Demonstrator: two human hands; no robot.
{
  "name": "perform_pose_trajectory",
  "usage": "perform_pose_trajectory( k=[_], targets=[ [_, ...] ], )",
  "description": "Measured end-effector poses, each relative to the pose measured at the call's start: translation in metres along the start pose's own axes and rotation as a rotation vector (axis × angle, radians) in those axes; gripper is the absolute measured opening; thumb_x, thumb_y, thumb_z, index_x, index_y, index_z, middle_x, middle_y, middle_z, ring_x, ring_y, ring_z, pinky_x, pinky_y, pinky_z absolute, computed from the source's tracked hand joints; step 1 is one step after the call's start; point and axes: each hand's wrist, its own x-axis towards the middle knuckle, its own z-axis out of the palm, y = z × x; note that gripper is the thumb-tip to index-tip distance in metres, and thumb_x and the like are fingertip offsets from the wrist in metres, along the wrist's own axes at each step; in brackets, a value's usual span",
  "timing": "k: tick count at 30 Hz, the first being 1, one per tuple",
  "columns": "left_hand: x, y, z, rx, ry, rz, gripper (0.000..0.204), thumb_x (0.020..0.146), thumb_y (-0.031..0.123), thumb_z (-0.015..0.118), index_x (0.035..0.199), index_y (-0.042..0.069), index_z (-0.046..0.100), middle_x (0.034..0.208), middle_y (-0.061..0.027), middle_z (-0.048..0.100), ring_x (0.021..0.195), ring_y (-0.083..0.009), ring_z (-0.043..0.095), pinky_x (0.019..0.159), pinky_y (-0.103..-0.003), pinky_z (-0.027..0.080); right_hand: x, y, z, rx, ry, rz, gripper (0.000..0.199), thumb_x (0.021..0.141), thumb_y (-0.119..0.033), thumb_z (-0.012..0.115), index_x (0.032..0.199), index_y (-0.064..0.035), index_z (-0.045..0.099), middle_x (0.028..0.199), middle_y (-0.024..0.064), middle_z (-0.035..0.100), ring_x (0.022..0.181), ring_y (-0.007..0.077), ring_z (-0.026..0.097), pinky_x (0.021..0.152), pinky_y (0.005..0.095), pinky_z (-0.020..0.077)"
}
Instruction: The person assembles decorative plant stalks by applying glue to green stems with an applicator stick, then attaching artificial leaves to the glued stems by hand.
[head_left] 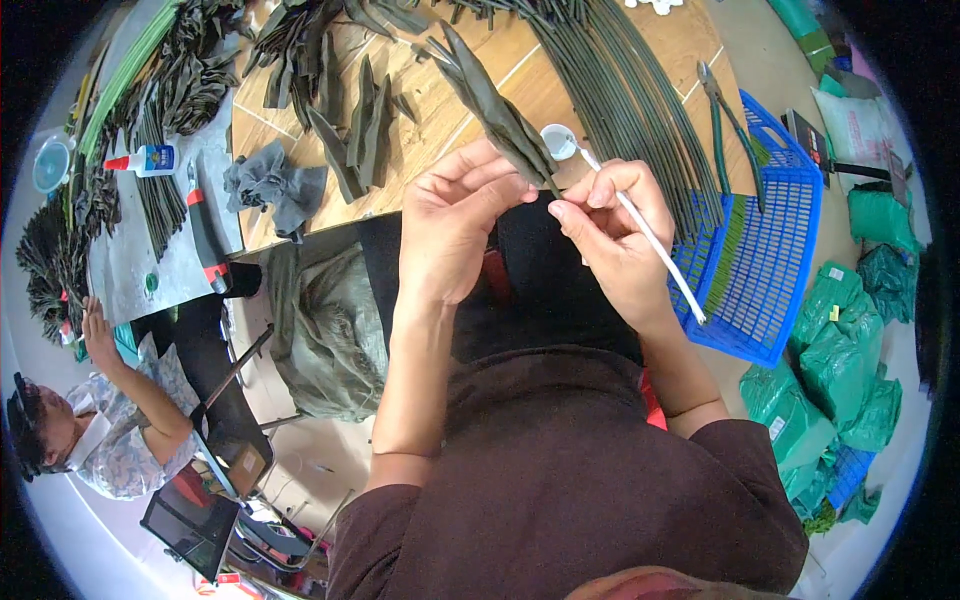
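dark brown shirt [560, 460] cloth of mine sits closest to the head camera, and past it my two hands meet at the near edge of the wooden table [427, 135]. with my left hand [450, 220] i pinch the lower end of a dark green leaf [495, 105] between thumb and fingers, so it slants up and leftward, well off the tabletop. my right hand [625, 220] is closed around a white stick [665, 258], its thumb and forefinger drawn close by the leaf's thin stem; whether they touch it, i cannot tell. my left forearm rises nearly upright, my right one leans inward.
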Motion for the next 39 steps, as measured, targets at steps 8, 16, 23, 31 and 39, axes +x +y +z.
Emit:
perform_pose_trajectory(
  k=[8, 16, 23, 31, 39],
  targets=[
    [0.001, -0.001, 0.000, 0.025, 0.014, -0.001, 0.019, 0.073, -0.007, 0.064, 0.092, -0.006, 0.059, 0.083, -0.0122, 0.064, 0.073, -0.0170, 0.062, 0.068, -0.026, 0.051, -0.001, 0.001, -0.002, -0.118, -0.044, -0.053, 0.028, 0.076, 0.011, 0.060, 0.085, -0.0054, 0.040, 0.079, 0.0043, 0.051, 0.062, 0.0031, 0.049, 0.051, 0.0145, 0.0393],
    [0.000, -0.014, 0.017, 0.099, 0.133, 0.163, 0.014, 0.074, -0.009, 0.059, 0.087, -0.004, 0.056, 0.078, -0.0097, 0.063, 0.069, -0.0136, 0.060, 0.066, -0.025, 0.050, -0.003, 0.006, 0.006, -0.270, -0.060, -0.147, 0.027, 0.074, 0.013, 0.060, 0.083, -0.0041, 0.042, 0.081, 0.0042, 0.050, 0.064, 0.0018, 0.047, 0.053, 0.0142, 0.0388],
    [0.003, -0.010, 0.017, 0.158, 0.130, 0.117, 0.010, 0.076, -0.006, 0.059, 0.085, -0.003, 0.058, 0.077, -0.0073, 0.063, 0.068, -0.0112, 0.059, 0.064, -0.022, 0.048, -0.001, 0.014, 0.006, -0.289, -0.004, -0.217, 0.026, 0.074, 0.013, 0.060, 0.084, -0.0039, 0.042, 0.081, 0.0041, 0.050, 0.065, 0.0026, 0.049, 0.055, 0.0147, 0.0403],
    [0.005, -0.003, 0.011, 0.192, 0.168, 0.090, 0.004, 0.077, 0.001, 0.062, 0.079, -0.002, 0.060, 0.073, -0.0080, 0.064, 0.061, -0.0099, 0.058, 0.059, -0.022, 0.049, -0.007, 0.009, 0.004, 0.007, 0.023, -0.015, 0.014, 0.087, -0.010, 0.055, 0.097, -0.0015, 0.050, 0.076, 0.0056, 0.056, 0.065, 0.0085, 0.055, 0.057, 0.0214, 0.0456],
    [0.006, -0.006, 0.005, 0.208, 0.199, 0.103, 0.006, 0.077, 0.001, 0.063, 0.082, -0.002, 0.060, 0.071, -0.0078, 0.063, 0.058, -0.0101, 0.057, 0.056, -0.022, 0.049, 0.003, -0.013, -0.013, -0.401, -0.178, -0.459, 0.056, 0.095, -0.040, 0.022, 0.091, -0.0003, 0.062, 0.079, 0.0116, 0.057, 0.068, 0.0193, 0.052, 0.064, 0.0295, 0.0429]
  ],
)
